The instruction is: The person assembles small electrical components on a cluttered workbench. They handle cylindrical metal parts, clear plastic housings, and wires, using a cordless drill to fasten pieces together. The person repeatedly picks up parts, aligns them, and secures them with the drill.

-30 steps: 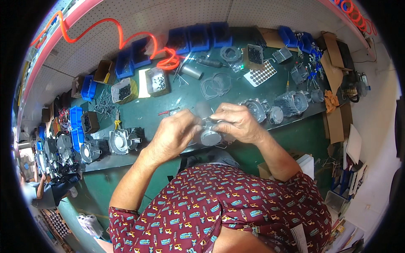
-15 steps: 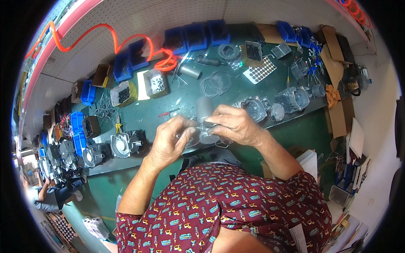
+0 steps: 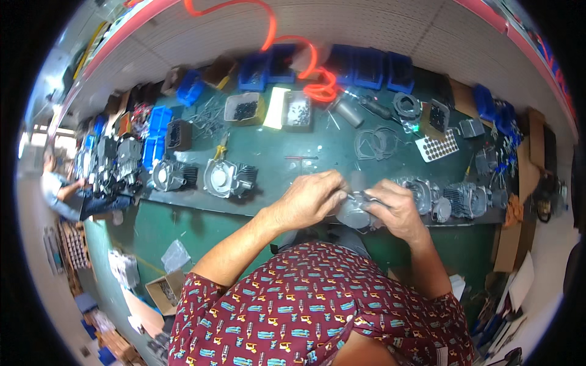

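A grey metal motor part [image 3: 353, 216] with a round end sits at the bench's front edge, right before me. My left hand [image 3: 314, 196] is closed in a pinch at its left side; what the fingertips hold is too small to make out. From the right, my right hand [image 3: 395, 208] has thumb and fingers pressed together on a small dark piece [image 3: 368, 199] by the part's upper side. The two sets of fingertips are close together above the round end. Blur and fingers hide where the dark piece meets the part.
Finned motor housings [image 3: 224, 178] stand left, and more housings [image 3: 465, 200] right. Behind lie a T-handle tool [image 3: 301, 158], a coiled grey cord [image 3: 376, 144], a metal cylinder [image 3: 348, 113] and screw boxes [image 3: 245, 110]. An orange air hose [image 3: 320, 91] hangs overhead. A person [image 3: 64, 189] works far left.
The view has swung left, so the bench and its contents appear farther right. Both hands remain at the grey motor part, fingers still pinched close together.
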`<state>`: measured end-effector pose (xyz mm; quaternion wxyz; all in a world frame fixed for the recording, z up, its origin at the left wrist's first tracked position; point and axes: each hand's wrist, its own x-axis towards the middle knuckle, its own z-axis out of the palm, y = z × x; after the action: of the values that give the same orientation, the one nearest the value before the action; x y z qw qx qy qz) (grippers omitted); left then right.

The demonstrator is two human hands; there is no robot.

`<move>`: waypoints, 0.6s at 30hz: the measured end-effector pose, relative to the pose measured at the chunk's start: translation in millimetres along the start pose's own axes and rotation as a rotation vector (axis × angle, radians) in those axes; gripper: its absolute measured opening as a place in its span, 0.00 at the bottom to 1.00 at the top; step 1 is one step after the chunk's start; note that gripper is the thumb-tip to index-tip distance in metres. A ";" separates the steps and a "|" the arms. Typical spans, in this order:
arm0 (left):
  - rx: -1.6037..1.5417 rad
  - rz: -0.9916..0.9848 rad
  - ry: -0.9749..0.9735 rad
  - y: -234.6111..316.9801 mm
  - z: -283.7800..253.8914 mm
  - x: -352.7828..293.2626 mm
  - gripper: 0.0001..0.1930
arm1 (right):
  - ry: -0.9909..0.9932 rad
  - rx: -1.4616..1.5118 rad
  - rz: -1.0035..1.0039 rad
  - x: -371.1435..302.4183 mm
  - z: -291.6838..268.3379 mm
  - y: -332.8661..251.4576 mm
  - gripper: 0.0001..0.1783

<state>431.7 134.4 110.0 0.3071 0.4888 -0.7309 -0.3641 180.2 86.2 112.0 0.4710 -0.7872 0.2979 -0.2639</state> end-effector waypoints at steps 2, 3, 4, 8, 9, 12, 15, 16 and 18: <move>-0.133 -0.010 0.116 -12.8 -9.8 -5.0 0.06 | -0.011 -0.033 -0.026 0.0 -3.4 5.6 0.14; -0.196 -0.084 0.187 -21.5 -13.1 -7.8 0.07 | -0.010 -0.064 -0.053 -0.2 -3.3 8.7 0.14; -0.239 -0.111 0.313 -49.3 -6.3 -11.0 0.07 | 0.007 -0.002 0.009 -1.0 -0.2 9.1 0.14; -0.013 -0.342 0.600 -113.0 -5.7 -16.2 0.16 | 0.021 -0.021 0.129 3.1 5.1 6.9 0.14; 0.125 -0.312 0.651 -115.2 -5.9 -20.8 0.25 | 0.036 -0.023 0.151 4.8 7.7 5.2 0.14; 0.260 -0.202 0.640 -88.1 -6.6 -34.1 0.31 | 0.065 -0.049 0.248 12.4 16.3 -2.4 0.13; 0.145 0.024 0.504 -40.9 -0.3 -49.5 0.30 | 0.097 0.064 0.491 21.7 28.6 -13.8 0.13; 0.147 0.046 0.428 -29.6 2.9 -55.3 0.31 | 0.126 0.029 0.430 22.4 36.0 -3.5 0.13; 0.172 0.074 0.318 -17.4 11.4 -63.5 0.35 | 0.138 0.081 0.425 30.5 48.6 -5.7 0.15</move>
<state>452.2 192.1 83.5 0.3892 0.5374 -0.7190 -0.2068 236.1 94.8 100.9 0.5257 -0.6674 0.4777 -0.2235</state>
